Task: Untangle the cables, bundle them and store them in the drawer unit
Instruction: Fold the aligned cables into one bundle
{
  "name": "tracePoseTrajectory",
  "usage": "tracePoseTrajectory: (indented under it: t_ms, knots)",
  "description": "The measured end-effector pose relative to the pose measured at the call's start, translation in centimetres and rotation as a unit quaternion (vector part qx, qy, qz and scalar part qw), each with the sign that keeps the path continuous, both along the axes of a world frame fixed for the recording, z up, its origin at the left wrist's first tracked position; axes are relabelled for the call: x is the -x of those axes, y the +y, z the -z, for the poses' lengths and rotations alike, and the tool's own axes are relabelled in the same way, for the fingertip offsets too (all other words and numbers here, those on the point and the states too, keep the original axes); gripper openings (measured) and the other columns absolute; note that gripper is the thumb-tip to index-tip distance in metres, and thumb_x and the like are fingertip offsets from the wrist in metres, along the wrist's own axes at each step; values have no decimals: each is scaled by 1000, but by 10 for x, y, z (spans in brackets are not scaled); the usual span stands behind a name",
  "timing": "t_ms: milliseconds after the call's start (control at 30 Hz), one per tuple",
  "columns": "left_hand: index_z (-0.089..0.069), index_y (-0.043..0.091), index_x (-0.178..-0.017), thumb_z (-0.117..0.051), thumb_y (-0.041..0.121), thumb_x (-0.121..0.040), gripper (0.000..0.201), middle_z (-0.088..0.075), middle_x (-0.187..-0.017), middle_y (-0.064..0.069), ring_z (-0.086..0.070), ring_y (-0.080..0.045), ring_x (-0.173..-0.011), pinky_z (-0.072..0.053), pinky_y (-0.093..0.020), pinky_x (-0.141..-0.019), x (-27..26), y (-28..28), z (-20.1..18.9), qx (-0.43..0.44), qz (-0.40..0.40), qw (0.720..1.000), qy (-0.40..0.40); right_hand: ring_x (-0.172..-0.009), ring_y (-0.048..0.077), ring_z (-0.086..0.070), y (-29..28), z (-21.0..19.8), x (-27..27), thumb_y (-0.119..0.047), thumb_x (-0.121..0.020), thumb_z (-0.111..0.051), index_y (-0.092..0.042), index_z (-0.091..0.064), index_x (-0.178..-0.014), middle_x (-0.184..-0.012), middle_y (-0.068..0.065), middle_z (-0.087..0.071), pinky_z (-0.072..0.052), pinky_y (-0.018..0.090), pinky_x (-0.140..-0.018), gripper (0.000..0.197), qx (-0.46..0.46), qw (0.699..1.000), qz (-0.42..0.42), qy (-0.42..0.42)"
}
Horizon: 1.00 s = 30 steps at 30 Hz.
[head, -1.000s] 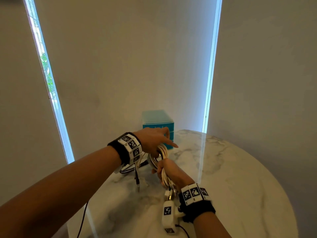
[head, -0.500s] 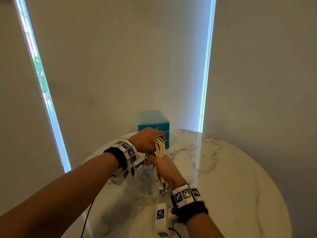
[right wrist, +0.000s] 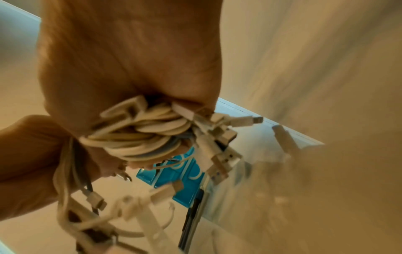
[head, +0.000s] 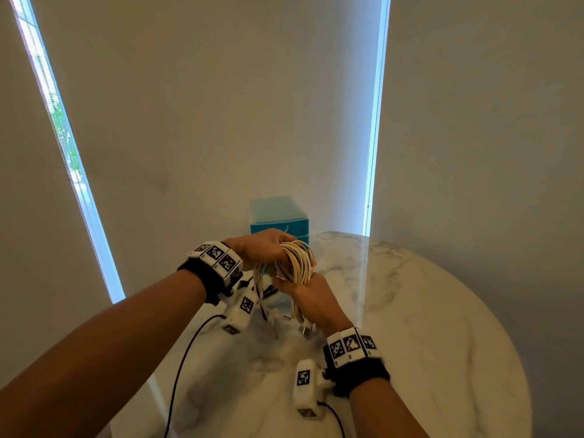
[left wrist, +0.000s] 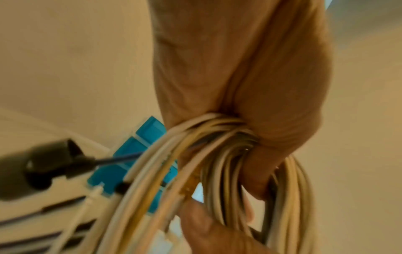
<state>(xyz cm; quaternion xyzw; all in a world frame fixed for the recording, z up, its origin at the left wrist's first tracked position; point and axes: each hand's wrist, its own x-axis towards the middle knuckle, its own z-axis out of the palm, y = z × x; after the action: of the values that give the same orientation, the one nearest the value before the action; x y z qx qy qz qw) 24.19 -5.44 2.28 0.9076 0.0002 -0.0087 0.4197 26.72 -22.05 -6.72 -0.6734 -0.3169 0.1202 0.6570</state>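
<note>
Both grips are clenched on the coil of cream-white cables, left hand at the top loop and right hand lower, the coil near upright above the marble counter, plugs dangling: bundling underway, binding next, then the teal plastic drawer unit behind.

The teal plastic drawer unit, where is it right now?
In the head view the teal plastic drawer unit stands at the far edge of the round marble table against the wall, just behind the left hand and its coil of white cables.
</note>
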Motion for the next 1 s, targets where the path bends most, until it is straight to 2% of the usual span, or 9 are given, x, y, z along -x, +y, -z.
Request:
tracePoseTrajectory:
  t_ms: [200,267,367,500,600,667,733,900,1000]
  knots:
    - [-77,19,-122,-74,14,-97,26,-81,-115,-6,-75,-23,-115,-59,-49,-105,-1,-15,-4,37,-43,997,-57,-100,-11,-66,-2,-8,0,-36,-90,-84,-45,-62,-122,-113,-29,-70,-49,10,-84,39,-1,999,-51,-6]
    - [-68,36,-136,-59,-5,-94,59,-79,-122,1,-72,-8,-114,-58,-33,-99,4,-23,-5,-34,-1,995,-92,-98,-10,-63,-1,-7,-2,-37,-92,-82,-35,-60,-131,-123,-19,-69,-50,11,-85,45,21,999,-24,-43]
    - [-61,49,-145,-50,-15,-80,92,-75,-127,1,-69,-15,-100,-56,-29,-82,5,-29,1,-219,55,963,-151,-96,6,-67,-1,-5,-4,-31,-93,-83,-24,-64,-129,-119,-4,-71,-58,37,-101,41,41,998,12,-51]
    - [-50,52,-153,-71,2,-88,85,-45,-164,4,-54,-25,-140,-56,-43,-93,2,-30,0,-538,68,795,-271,-86,14,-72,0,-4,-3,-42,-90,-84,-24,-69,-118,-105,-3,-77,-58,29,-81,37,59,997,18,-42]
    - [-61,42,-146,-88,23,-85,70,-49,-161,-6,-50,-34,-143,-52,-53,-108,-3,-36,1,-663,165,674,-280,-89,9,-64,5,4,-5,-38,-93,-81,-26,-68,-121,-104,-13,-70,-50,26,-81,33,104,991,31,-82]
    - [-70,33,-135,-94,29,-79,61,-60,-151,-6,-54,-32,-141,-49,-50,-114,-6,-36,3,-695,207,637,-263,-88,6,-68,9,9,-6,-39,-89,-83,-25,-71,-112,-102,-17,-73,-56,27,-81,29,101,991,55,-72]
    - [-75,27,-129,-89,29,-86,45,-69,-142,-4,-60,-31,-137,-52,-47,-112,-5,-35,0,-681,191,655,-267,-78,4,-67,14,9,-6,-43,-90,-80,-25,-74,-111,-90,-15,-71,-54,22,-69,28,123,985,70,-102]
    - [-73,28,-131,-72,21,-96,36,-76,-129,4,-70,-18,-119,-58,-42,-98,-3,-31,-3,-528,105,824,-175,-73,15,-67,14,4,-9,-35,-92,-79,-24,-65,-99,-86,-1,-72,-52,29,-66,19,130,982,88,-104]
    - [-79,23,-123,-75,13,-91,34,-81,-116,4,-74,-13,-104,-57,-36,-99,-6,-32,0,-405,72,900,-143,-57,1,-63,10,4,-8,-22,-89,-82,-22,-67,-87,-73,-5,-70,-47,17,-55,15,82,992,61,-69]
